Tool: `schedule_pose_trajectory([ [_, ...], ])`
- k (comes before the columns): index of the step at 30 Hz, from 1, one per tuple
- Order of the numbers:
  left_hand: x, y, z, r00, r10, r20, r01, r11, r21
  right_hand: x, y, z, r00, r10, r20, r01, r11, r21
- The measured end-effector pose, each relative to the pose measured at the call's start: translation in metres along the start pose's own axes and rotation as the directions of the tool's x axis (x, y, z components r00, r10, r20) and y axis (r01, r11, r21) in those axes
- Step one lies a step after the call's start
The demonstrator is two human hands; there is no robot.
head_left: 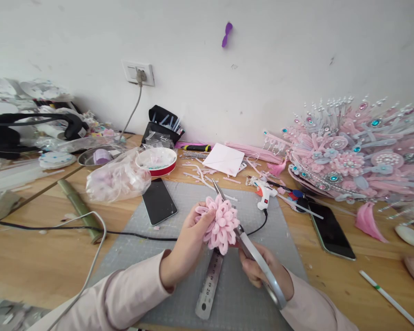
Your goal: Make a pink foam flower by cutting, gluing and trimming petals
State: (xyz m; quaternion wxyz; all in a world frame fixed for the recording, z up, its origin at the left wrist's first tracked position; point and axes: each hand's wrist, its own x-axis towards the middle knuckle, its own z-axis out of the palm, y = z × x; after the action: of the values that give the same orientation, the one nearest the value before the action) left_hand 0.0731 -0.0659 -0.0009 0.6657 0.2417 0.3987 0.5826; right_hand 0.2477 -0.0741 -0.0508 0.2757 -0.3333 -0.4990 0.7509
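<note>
My left hand [189, 236] pinches a fluffy pink flower [222, 223] made of looped chenille stems, thumb across its petals. In my right hand [262, 264] is a pair of metal scissors [257, 259]. Their long handles run down over the fingers, and the pointed tip shows above the flower. The middle of the blades is hidden by the petals, so I cannot tell whether they touch it. Below the flower a steel ruler [209, 289] lies on the grey cutting mat [124, 271].
A black phone [159, 201] lies on the mat's far left part, another phone [332, 230] to the right. Near the mat's back right is a white glue gun [263, 197]. A large beaded pink headdress [348, 151] stands back right. A black cable [138, 236] crosses from the left.
</note>
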Motion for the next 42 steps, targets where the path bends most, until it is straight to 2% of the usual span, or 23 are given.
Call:
schedule_pose_trajectory([
  [7, -0.001, 0.003, 0.002, 0.999, -0.010, -0.042, 0.009, 1.000, -0.025, 0.002, -0.001, -0.015, 0.973, -0.076, 0.217, 0.073, 0.997, 0.023],
  [13, 0.000, 0.004, 0.001, 0.999, 0.021, -0.047, -0.022, 0.999, -0.029, 0.006, 0.000, -0.020, 0.948, -0.084, 0.306, 0.078, 0.996, 0.032],
  [17, 0.000, 0.005, 0.000, 1.000, 0.013, -0.006, -0.013, 0.998, -0.056, 0.004, -0.005, -0.014, 0.955, -0.098, 0.278, 0.076, 0.993, 0.088],
  [23, 0.001, 0.006, -0.001, 0.999, 0.034, 0.017, -0.033, 0.998, -0.062, -0.002, -0.006, -0.013, 0.984, -0.010, 0.180, -0.009, 0.994, 0.106],
  [29, 0.002, 0.005, -0.003, 0.999, 0.038, 0.034, -0.035, 0.996, -0.078, -0.001, -0.006, -0.014, 0.979, -0.037, 0.201, 0.015, 0.994, 0.113],
  [38, 0.003, 0.005, -0.007, 0.999, -0.039, 0.033, 0.043, 0.992, -0.115, -0.002, -0.013, -0.015, 0.972, -0.044, 0.231, 0.020, 0.994, 0.104],
  [42, 0.005, 0.004, -0.008, 0.993, -0.067, 0.097, 0.082, 0.984, -0.161, -0.001, -0.012, -0.018, 0.964, -0.052, 0.259, 0.025, 0.994, 0.106],
])
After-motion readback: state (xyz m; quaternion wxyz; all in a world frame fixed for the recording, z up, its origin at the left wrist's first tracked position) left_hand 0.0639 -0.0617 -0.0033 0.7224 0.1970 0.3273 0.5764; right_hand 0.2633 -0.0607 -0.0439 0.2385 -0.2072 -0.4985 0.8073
